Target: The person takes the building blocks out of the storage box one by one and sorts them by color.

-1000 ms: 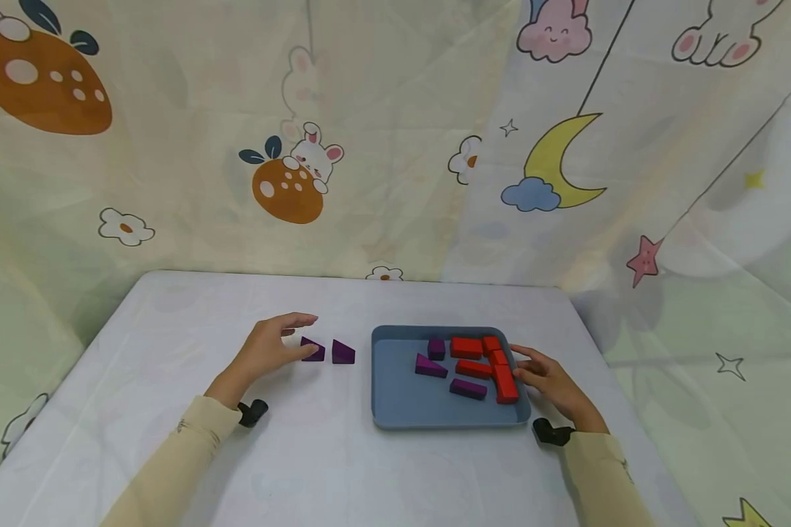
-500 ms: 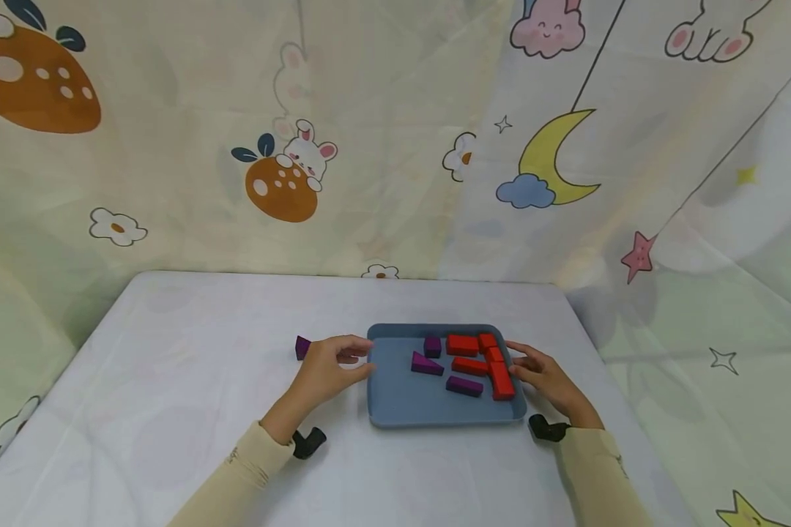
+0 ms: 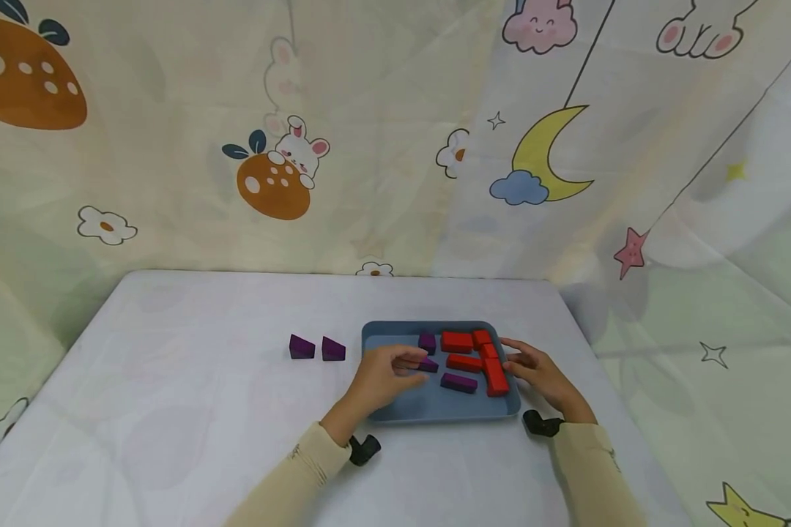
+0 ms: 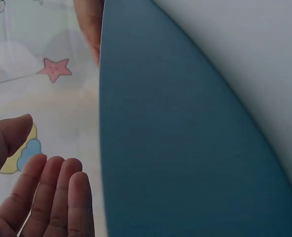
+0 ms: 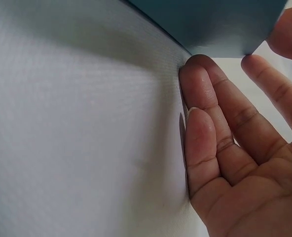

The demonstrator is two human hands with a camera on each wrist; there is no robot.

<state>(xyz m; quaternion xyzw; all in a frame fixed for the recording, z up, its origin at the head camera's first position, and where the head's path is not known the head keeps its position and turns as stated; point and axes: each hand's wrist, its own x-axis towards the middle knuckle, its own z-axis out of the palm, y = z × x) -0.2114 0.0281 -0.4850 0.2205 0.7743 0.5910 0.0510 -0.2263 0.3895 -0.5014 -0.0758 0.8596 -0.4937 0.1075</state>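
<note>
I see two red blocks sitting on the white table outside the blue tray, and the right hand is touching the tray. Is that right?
Not quite: the two blocks outside are purple, not red, as the head view shows. They do sit on the white table outside the blue tray, and the right hand is touching it.

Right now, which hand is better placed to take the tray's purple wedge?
Likely the left hand: empty, open and nearer the purple wedge; the right hand touches the right side of the tray.
</note>
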